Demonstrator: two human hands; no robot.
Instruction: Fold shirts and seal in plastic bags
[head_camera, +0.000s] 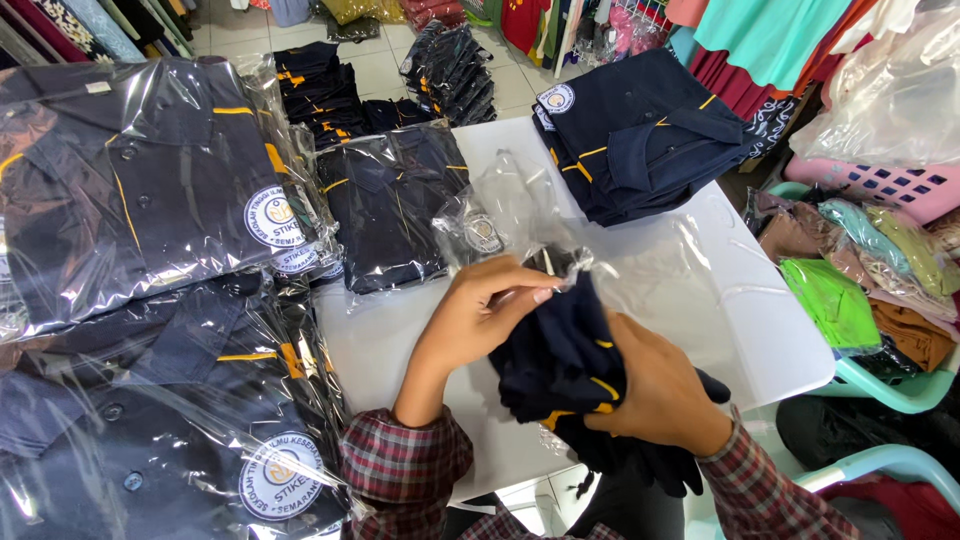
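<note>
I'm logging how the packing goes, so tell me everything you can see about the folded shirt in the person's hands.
The folded shirt is dark navy cloth with thin yellow piping, bunched into a thick bundle. It is held above the white table, its upper end entering a clear plastic bag. The right hand grips it from the side and below; the left hand pinches the bag's edge against its top. Its lower part hangs off the table edge.

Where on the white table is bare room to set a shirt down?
The white table is bare on its right half, between the unbagged shirt stack and the near right corner. A narrow strip lies before the bagged shirt, by the left hand. The left edge is crowded with bagged piles. The right hand grips a folded shirt.
</note>
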